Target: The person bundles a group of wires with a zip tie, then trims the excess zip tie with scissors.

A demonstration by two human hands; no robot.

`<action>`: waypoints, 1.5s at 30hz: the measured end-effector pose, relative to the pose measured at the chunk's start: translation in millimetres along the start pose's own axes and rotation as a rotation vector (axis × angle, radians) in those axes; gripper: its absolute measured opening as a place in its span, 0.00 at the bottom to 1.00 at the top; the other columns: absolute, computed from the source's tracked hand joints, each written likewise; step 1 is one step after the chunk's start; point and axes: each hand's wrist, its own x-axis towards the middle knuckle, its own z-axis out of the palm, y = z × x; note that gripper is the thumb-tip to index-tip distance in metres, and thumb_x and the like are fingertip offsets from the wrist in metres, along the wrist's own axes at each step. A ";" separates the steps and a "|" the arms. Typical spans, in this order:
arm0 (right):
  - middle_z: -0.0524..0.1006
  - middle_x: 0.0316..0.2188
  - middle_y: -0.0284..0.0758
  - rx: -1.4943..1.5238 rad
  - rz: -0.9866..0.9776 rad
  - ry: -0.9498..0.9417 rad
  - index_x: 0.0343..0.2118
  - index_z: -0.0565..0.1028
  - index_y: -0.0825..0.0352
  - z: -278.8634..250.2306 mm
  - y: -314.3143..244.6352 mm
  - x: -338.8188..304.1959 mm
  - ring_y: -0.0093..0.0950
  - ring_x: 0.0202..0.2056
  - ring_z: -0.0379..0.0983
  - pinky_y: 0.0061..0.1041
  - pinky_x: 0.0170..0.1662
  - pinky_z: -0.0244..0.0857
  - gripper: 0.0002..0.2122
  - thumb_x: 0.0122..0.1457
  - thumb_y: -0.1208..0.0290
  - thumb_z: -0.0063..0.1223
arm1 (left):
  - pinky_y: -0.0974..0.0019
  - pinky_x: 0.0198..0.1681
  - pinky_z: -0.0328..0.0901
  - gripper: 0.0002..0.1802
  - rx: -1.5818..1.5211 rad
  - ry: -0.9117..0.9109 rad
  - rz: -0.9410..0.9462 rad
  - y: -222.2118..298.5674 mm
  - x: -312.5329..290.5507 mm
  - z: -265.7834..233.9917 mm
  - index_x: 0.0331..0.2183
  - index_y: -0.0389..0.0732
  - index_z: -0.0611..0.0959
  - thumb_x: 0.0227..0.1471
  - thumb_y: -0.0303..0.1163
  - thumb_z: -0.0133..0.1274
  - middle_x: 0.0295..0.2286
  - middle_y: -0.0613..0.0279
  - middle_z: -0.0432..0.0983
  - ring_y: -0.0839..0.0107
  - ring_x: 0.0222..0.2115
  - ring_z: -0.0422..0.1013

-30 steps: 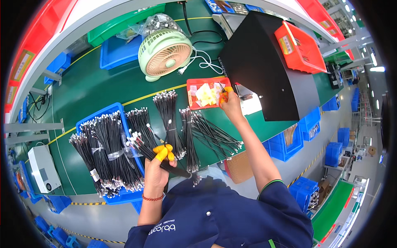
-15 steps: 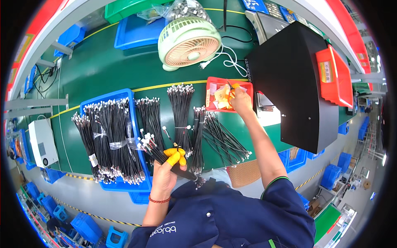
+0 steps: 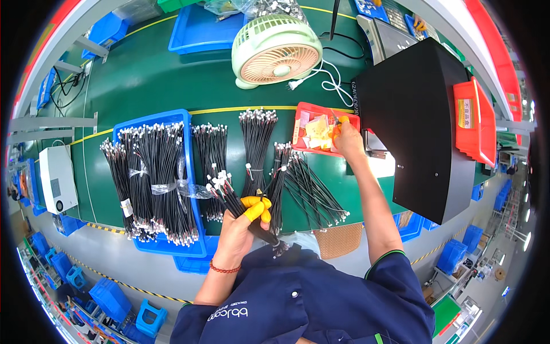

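My left hand [image 3: 239, 234], with yellow finger cots on its fingertips, is closed round a bundle of black cables [image 3: 234, 202] with white connectors, held over the table's near edge. My right hand [image 3: 350, 141] reaches into a red bin [image 3: 296, 127] of paper scraps, fingers closed on orange-handled scissors [image 3: 337, 127]; the fingers partly hide them. Beyond my left hand lie a tied cable bundle [image 3: 256, 143] and a shorter one [image 3: 211, 149]. Nearer the bin, another bundle [image 3: 280, 189] lies beside loose, fanned-out cables [image 3: 314, 189].
A blue tray [image 3: 188, 135] of tied cable bundles stands at the left. A green fan [image 3: 276, 50] with a white cord is at the back. A large black box-like housing [image 3: 409, 114] blocks the right, with a red bin [image 3: 474, 121] on its side.
The view has shifted a little. My left hand still grips the cable bundle, whose connector ends have swung slightly right. My right hand stays at the red bin with the scissors.
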 end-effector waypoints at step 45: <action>0.69 0.32 0.54 0.053 -0.037 -0.325 0.35 0.63 0.76 -9.0 -3.0 24.6 0.47 0.37 0.66 0.36 0.38 0.60 0.15 0.41 0.77 0.45 | 0.74 0.22 0.60 0.08 -0.032 0.010 -0.016 -6.9 -0.9 -3.8 0.29 0.32 0.77 0.46 0.26 0.47 0.18 0.61 0.70 0.75 0.17 0.64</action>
